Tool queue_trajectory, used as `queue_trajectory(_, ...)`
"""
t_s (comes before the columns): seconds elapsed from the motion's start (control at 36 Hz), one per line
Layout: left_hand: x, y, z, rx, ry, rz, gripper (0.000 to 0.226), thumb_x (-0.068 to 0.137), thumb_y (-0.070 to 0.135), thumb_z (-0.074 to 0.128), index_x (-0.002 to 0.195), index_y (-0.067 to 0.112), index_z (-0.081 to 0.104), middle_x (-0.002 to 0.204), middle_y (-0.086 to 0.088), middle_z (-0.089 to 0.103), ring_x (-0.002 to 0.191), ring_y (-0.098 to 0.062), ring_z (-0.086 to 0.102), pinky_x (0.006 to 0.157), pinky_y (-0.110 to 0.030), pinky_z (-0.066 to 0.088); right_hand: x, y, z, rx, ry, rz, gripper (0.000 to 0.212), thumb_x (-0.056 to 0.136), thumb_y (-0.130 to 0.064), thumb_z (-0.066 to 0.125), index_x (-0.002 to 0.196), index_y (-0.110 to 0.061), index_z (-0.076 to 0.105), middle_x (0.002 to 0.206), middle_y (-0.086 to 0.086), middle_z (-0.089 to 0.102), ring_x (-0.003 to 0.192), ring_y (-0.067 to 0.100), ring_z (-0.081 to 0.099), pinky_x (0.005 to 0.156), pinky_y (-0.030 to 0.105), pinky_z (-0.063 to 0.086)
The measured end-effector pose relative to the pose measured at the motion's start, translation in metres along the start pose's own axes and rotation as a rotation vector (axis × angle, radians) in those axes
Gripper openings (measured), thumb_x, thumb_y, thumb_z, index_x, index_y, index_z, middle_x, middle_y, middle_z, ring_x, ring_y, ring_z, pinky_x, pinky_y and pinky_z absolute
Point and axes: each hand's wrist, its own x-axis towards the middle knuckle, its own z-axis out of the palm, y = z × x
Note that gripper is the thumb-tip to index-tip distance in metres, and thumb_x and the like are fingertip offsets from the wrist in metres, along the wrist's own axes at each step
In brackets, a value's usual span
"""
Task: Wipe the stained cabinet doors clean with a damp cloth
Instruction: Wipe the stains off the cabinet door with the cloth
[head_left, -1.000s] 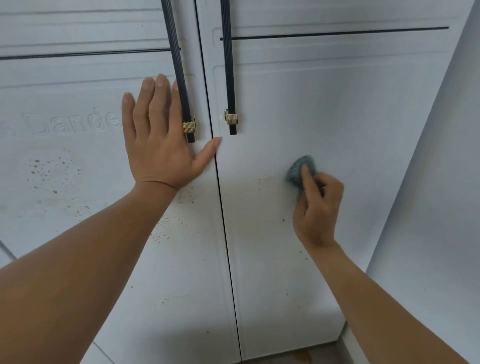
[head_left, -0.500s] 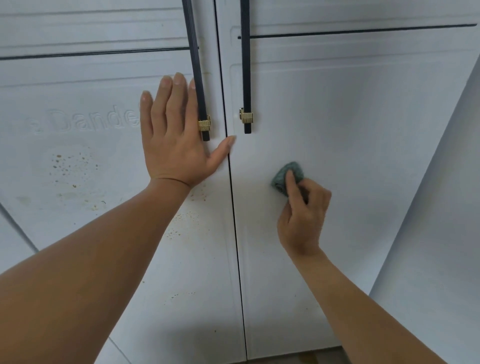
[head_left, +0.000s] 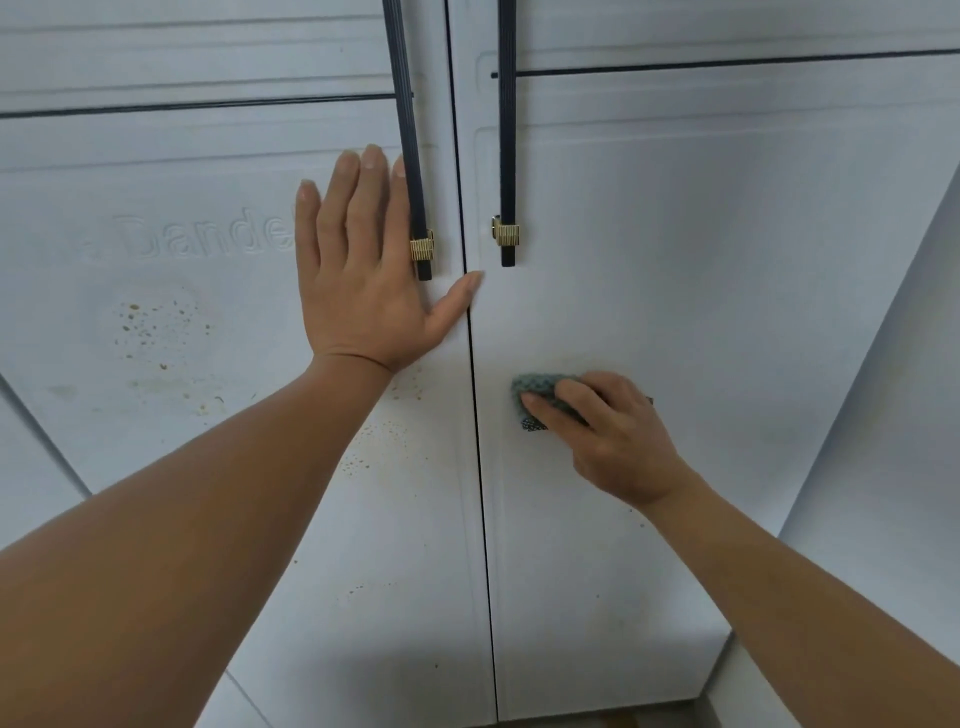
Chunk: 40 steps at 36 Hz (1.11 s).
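Likely limp, the cloth (head_left: 535, 389) grips best bunched under curled fingers (head_left: 558, 406) of the right hand (head_left: 618, 439); the left hand (head_left: 363, 291) lies flat, empty.

My left hand (head_left: 363, 275) lies flat on the left door (head_left: 395, 597), with my fingers straight. It is just beside the dark handle (head_left: 410, 156). My thumb reaches the gap (head_left: 480, 519) between the two doors. My right hand (head_left: 618, 436) holds a small blue-green cloth (head_left: 540, 387) against the right door (head_left: 701, 260), near the gap and lower than the handles. The left door has little brown spots (head_left: 150, 322) left of my hand, and more by my wrist.
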Motion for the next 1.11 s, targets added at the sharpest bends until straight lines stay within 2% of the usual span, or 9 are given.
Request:
queue_trajectory(0.17, 0.000, 0.001, -0.001, 0.001, -0.009, -0.005, 0.094, 0.094, 0.070, 0.053, 0.152, -0.004, 0.041, 0.155, -0.026, 0.045, 0.145, -0.042, 0.039, 0.118, -0.064, 0.031, 0.027, 0.004, 0.000, -0.019, 0.137, 0.197, 0.036, 0.091, 0.006, 0.064, 0.122, -0.009, 0.074, 0.115, 0.006, 0.052, 0.096, 0.030, 0.051, 0.077, 0.044, 0.053)
queue_trajectory(0.36, 0.000, 0.001, -0.002, 0.005, -0.001, -0.005, 0.095, 0.094, 0.070, 0.054, 0.152, -0.005, 0.041, 0.154, -0.026, 0.046, 0.144, -0.041, 0.039, 0.118, -0.064, 0.033, 0.039, 0.011, -0.004, 0.007, 0.014, -0.101, 0.034, 0.096, 0.000, 0.057, 0.124, -0.011, 0.072, 0.116, 0.006, 0.052, 0.094, 0.028, 0.051, 0.078, 0.043, 0.052)
queue_trajectory(0.5, 0.001, 0.002, -0.004, 0.004, -0.006, -0.010, 0.096, 0.094, 0.070, 0.054, 0.152, -0.005, 0.040, 0.154, -0.026, 0.046, 0.144, -0.043, 0.041, 0.118, -0.064, 0.033, 0.055, -0.002, -0.003, 0.037, 0.106, 0.116, 0.032, 0.095, 0.003, 0.058, 0.121, -0.009, 0.073, 0.107, 0.009, 0.059, 0.093, 0.030, 0.050, 0.076, 0.042, 0.050)
queue_trajectory(0.56, 0.001, 0.002, -0.004, 0.005, -0.003, -0.011, 0.095, 0.094, 0.069, 0.055, 0.151, -0.006, 0.042, 0.153, -0.026, 0.047, 0.143, -0.043, 0.042, 0.117, -0.065, 0.033, 0.046, -0.015, 0.003, 0.061, 0.055, 0.039, 0.028, 0.100, -0.003, 0.054, 0.120, -0.009, 0.074, 0.102, 0.009, 0.064, 0.091, 0.029, 0.050, 0.076, 0.042, 0.050)
queue_trajectory(0.67, 0.000, 0.002, -0.004, 0.010, -0.002, -0.008, 0.093, 0.094, 0.069, 0.054, 0.150, -0.006, 0.044, 0.153, -0.026, 0.047, 0.143, -0.043, 0.042, 0.117, -0.064, 0.033, 0.028, -0.025, 0.008, 0.076, -0.140, -0.251, 0.027, 0.100, -0.007, 0.057, 0.122, -0.011, 0.071, 0.102, 0.005, 0.068, 0.092, 0.027, 0.060, 0.073, 0.040, 0.052)
queue_trajectory(0.78, 0.000, 0.003, -0.005, 0.007, -0.006, -0.012, 0.093, 0.094, 0.069, 0.054, 0.150, -0.006, 0.045, 0.153, -0.026, 0.047, 0.143, -0.044, 0.043, 0.117, -0.064, 0.033, 0.041, -0.024, 0.003, 0.067, -0.033, -0.074, 0.033, 0.104, -0.005, 0.045, 0.118, -0.011, 0.074, 0.102, 0.007, 0.070, 0.092, 0.028, 0.057, 0.072, 0.041, 0.053)
queue_trajectory(0.86, 0.001, 0.003, -0.005, -0.002, -0.013, -0.011, 0.093, 0.094, 0.069, 0.055, 0.150, -0.005, 0.045, 0.153, -0.026, 0.047, 0.144, -0.043, 0.042, 0.118, -0.064, 0.033, 0.036, -0.034, 0.007, 0.084, 0.013, 0.064, 0.033, 0.103, -0.005, 0.047, 0.118, -0.013, 0.075, 0.104, 0.007, 0.067, 0.094, 0.028, 0.052, 0.073, 0.041, 0.051)
queue_trajectory(1.0, -0.001, 0.001, -0.002, -0.009, -0.013, -0.012, 0.094, 0.095, 0.070, 0.053, 0.152, -0.003, 0.042, 0.154, -0.025, 0.046, 0.145, -0.042, 0.040, 0.118, -0.064, 0.032, 0.011, -0.051, 0.016, 0.091, -0.156, -0.195, 0.026, 0.099, -0.007, 0.056, 0.118, -0.014, 0.073, 0.105, 0.004, 0.068, 0.095, 0.027, 0.060, 0.078, 0.039, 0.052)
queue_trajectory(1.11, 0.001, 0.001, -0.006, -0.023, -0.037, -0.024, 0.094, 0.094, 0.070, 0.055, 0.153, -0.002, 0.040, 0.155, -0.025, 0.045, 0.146, -0.041, 0.035, 0.119, -0.064, 0.030, 0.019, -0.045, 0.010, 0.091, 0.039, 0.144, 0.031, 0.102, -0.006, 0.051, 0.112, -0.018, 0.078, 0.108, 0.003, 0.061, 0.094, 0.028, 0.054, 0.075, 0.042, 0.052)
